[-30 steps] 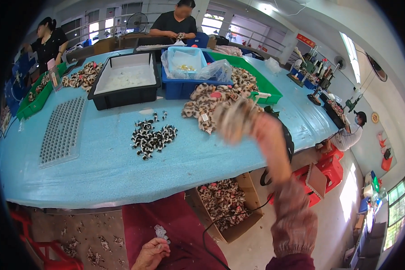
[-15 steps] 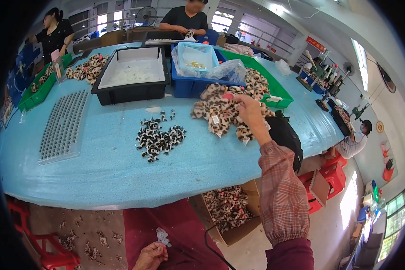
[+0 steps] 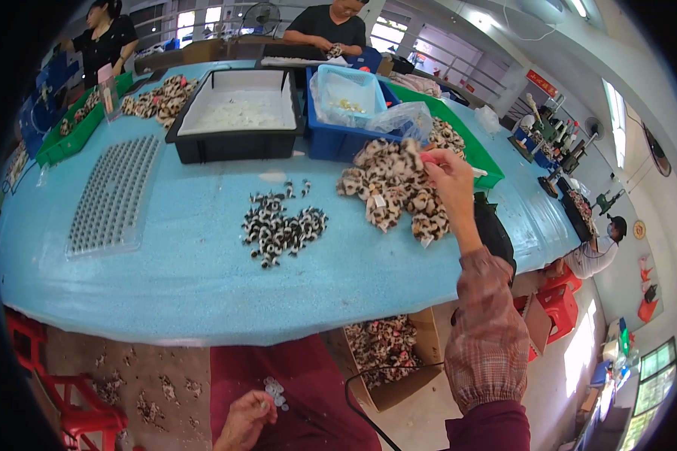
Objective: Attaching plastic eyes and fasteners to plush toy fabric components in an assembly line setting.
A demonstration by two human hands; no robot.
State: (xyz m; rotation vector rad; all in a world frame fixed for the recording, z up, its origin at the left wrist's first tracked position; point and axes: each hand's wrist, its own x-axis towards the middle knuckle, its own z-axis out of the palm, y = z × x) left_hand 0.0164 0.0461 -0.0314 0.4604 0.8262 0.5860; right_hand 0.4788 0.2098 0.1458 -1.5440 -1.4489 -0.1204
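My right hand (image 3: 450,179) reaches over the blue table (image 3: 165,286) to a heap of leopard-print fabric pieces (image 3: 390,192). Its fingertips pinch a piece at the heap's top right, with a small pink bit showing at the fingers. To the left of that heap lies a smaller pile of black-and-white pieces (image 3: 282,229). My left hand (image 3: 242,422) rests low on my dark red lap, fingers curled around a few small white round pieces (image 3: 274,389).
A grey pegged tray (image 3: 113,197) lies at the left. A black bin (image 3: 237,120), a blue basket (image 3: 347,105) and a green tray (image 3: 470,146) stand behind. A cardboard box (image 3: 390,361) of leopard-print pieces sits under the table edge. Red stools (image 3: 75,402) stand nearby, and other people work around.
My right hand, raised near the camera with a bunch of leopard-print pieces, has gone forward and down onto the heap. The left hand stays on my lap.
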